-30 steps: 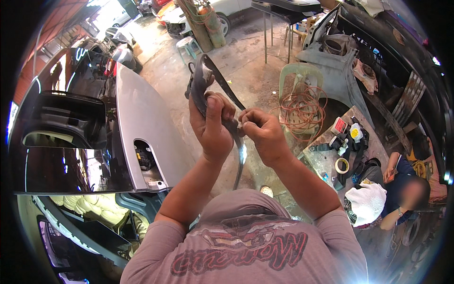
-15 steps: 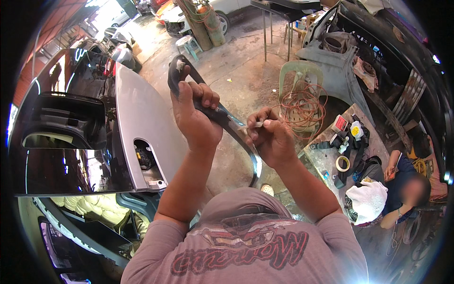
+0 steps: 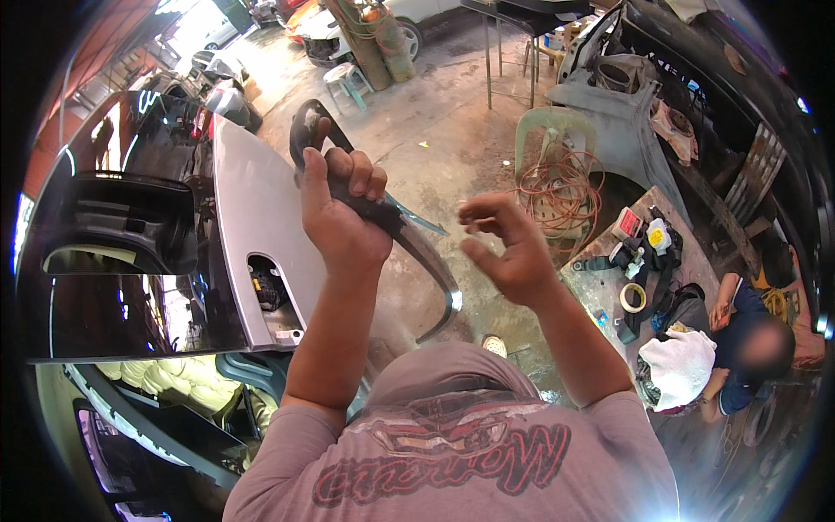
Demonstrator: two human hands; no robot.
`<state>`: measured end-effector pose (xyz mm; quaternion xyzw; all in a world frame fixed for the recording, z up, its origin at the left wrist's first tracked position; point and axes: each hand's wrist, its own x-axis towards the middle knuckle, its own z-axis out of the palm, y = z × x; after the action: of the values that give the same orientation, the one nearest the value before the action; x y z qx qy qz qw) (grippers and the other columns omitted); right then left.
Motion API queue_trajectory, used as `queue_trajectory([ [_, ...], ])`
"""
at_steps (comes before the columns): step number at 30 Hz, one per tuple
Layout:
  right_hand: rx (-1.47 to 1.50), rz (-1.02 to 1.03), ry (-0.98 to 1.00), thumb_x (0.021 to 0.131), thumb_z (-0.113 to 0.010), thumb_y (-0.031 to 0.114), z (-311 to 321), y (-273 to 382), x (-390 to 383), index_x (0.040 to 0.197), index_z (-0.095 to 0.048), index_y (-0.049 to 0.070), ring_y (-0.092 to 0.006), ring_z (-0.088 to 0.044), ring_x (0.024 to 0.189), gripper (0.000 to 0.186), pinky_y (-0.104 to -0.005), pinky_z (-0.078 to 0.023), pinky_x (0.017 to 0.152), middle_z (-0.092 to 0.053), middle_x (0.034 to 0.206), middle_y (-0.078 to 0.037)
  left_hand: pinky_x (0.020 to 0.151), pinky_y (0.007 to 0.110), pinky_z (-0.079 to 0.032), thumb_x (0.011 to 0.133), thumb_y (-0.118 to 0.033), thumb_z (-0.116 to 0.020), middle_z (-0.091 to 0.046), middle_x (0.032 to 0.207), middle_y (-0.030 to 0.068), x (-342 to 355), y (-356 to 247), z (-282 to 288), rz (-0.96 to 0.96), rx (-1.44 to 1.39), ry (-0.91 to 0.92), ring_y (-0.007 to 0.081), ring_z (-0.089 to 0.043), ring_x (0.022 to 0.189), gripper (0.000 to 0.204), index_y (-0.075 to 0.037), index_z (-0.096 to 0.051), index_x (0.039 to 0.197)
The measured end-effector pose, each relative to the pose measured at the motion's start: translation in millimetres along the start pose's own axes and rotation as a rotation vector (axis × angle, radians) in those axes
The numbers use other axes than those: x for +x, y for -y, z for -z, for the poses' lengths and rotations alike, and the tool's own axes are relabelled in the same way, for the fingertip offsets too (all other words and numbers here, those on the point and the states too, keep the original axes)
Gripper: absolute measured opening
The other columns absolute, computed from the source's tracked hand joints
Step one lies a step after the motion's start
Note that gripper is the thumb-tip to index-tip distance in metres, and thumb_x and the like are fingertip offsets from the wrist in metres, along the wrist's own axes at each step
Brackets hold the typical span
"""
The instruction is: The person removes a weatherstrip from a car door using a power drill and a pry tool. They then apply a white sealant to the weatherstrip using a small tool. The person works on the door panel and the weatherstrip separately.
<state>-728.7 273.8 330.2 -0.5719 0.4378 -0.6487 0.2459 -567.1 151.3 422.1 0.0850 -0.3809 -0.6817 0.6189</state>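
A long, dark curved strip (image 3: 424, 250), resembling a wheel-arch trim, hangs in front of me. My left hand (image 3: 341, 204) is wrapped round its upper part, with the thumb raised along one side. From the fist the strip arcs down to the right and bends back toward my body at its lower end. A small pale patch shows on its top end. My right hand (image 3: 511, 248) is apart from the strip, to its right, fingers curled but separated from the thumb. Nothing clear shows in it, though its fingertips are slightly blurred.
On my left stands a silver and black car body panel (image 3: 261, 196). To the right are a green plastic chair (image 3: 557, 130) with a coiled orange hose (image 3: 561, 204), and a worktable (image 3: 584, 280) bearing a tape roll (image 3: 633, 298) and white cloth (image 3: 677, 370). Another person (image 3: 739, 344) sits beside it.
My right hand has come away from the strip, and its pinch on a small pale piece has opened. My left hand has shifted slightly left with the strip.
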Motion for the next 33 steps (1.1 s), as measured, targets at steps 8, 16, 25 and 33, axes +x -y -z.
queue_trajectory([
  [8,-0.298,0.221,0.183,0.092,-0.073,0.010,-25.2,35.6,22.2,0.135,-0.052,0.012,-0.0399,-0.071,0.086,0.048,-0.0470,-0.057,0.075,-0.069,0.100,-0.017,0.061,0.026,-0.035,0.115,-0.037,-0.050,-0.035,0.077,-0.0042,-0.9,0.9,-6.8,0.120,-0.090,0.011,0.0095,-0.038,0.069,0.040,-0.007,-0.054,0.142],
  [16,-0.318,0.155,0.303,0.091,-0.071,0.008,-18.8,40.9,27.2,0.126,-0.052,0.010,-0.0410,-0.071,0.077,0.040,-0.0489,-0.056,0.069,-0.069,0.088,-0.016,0.061,0.026,-0.034,0.115,-0.036,-0.050,-0.034,0.077,-0.0036,-4.1,-3.9,-16.0,0.235,-0.147,-0.095,0.0103,-0.037,0.069,0.036,-0.006,-0.058,0.133],
  [25,-0.181,0.259,0.046,0.092,-0.075,0.007,-24.7,30.3,30.7,0.122,-0.067,0.007,-0.0312,-0.075,0.082,0.031,-0.0398,-0.059,0.073,-0.075,0.095,-0.014,0.060,0.025,-0.033,0.113,-0.034,-0.054,-0.039,0.079,-0.0035,-3.0,1.7,-15.4,0.199,-0.135,-0.057,0.0093,-0.038,0.069,0.042,-0.001,-0.059,0.138],
  [33,-0.430,0.450,-0.034,0.087,-0.078,0.003,-24.5,40.3,39.3,0.097,-0.066,0.004,-0.0314,-0.070,0.081,0.016,-0.0415,-0.057,0.069,-0.070,0.095,-0.010,0.061,0.026,-0.033,0.114,-0.035,-0.054,-0.038,0.078,-0.0030,1.7,4.2,-18.3,0.162,-0.089,-0.161,0.0099,-0.038,0.069,0.039,-0.002,-0.061,0.133],
])
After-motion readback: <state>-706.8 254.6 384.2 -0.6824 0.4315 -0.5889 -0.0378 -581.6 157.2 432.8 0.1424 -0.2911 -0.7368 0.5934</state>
